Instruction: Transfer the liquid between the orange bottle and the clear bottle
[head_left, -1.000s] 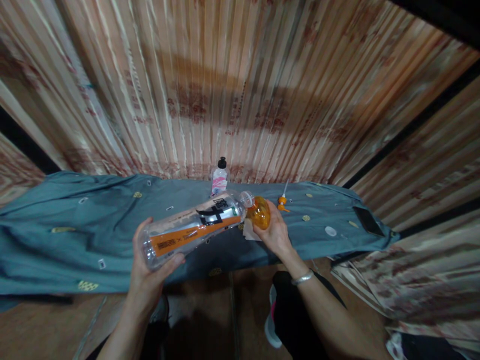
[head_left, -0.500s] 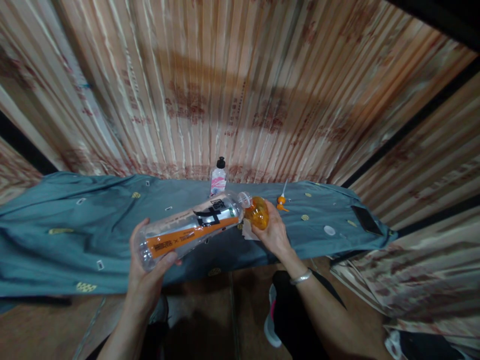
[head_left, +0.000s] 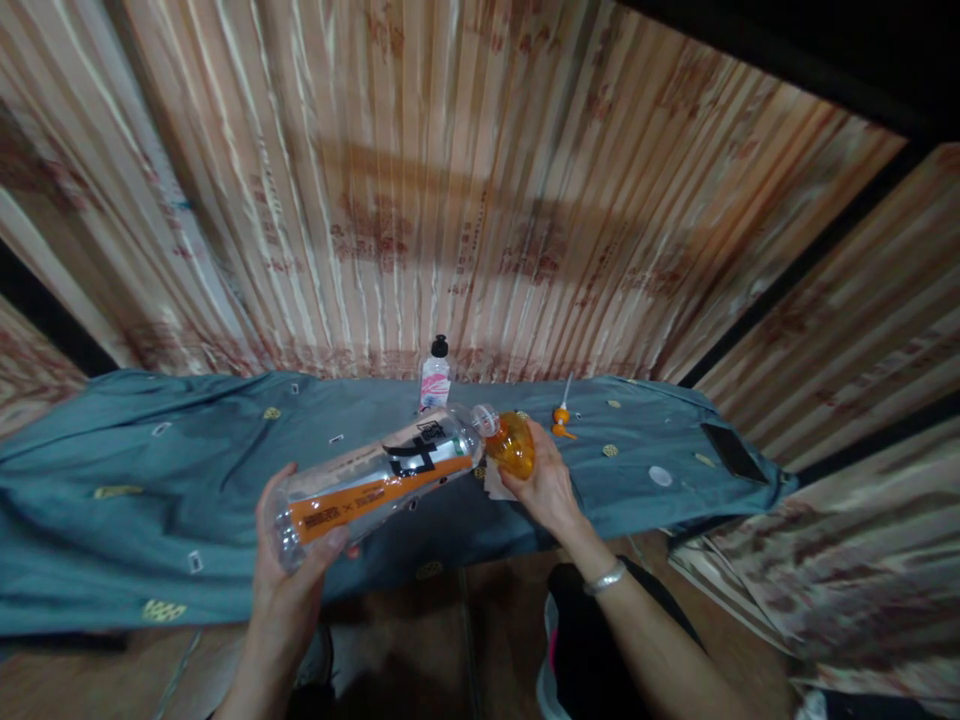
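Observation:
My left hand (head_left: 296,570) is wrapped round the base of a large clear plastic bottle (head_left: 382,475) with an orange and silver label. The bottle lies tilted, its neck up and to the right. At its mouth is a small amber bottle (head_left: 513,446), gripped by my right hand (head_left: 547,480). The two mouths meet or nearly meet; whether liquid passes between them I cannot tell. A whitish piece (head_left: 499,483), perhaps paper, shows below the amber bottle. An orange pump head (head_left: 562,418) with a thin tube lies on the cloth just beyond my right hand.
A clear bottle with black cap and pink label (head_left: 436,378) stands at the back of the teal cloth (head_left: 225,480). At the right lie a round white disc (head_left: 660,476) and a dark phone (head_left: 733,453). Pleated curtains (head_left: 450,180) hang behind, with dark frame bars at the sides.
The camera view has shifted, so the table and things appear slightly lower. Both hands keep their hold on the two bottles, with hardly any change between them.

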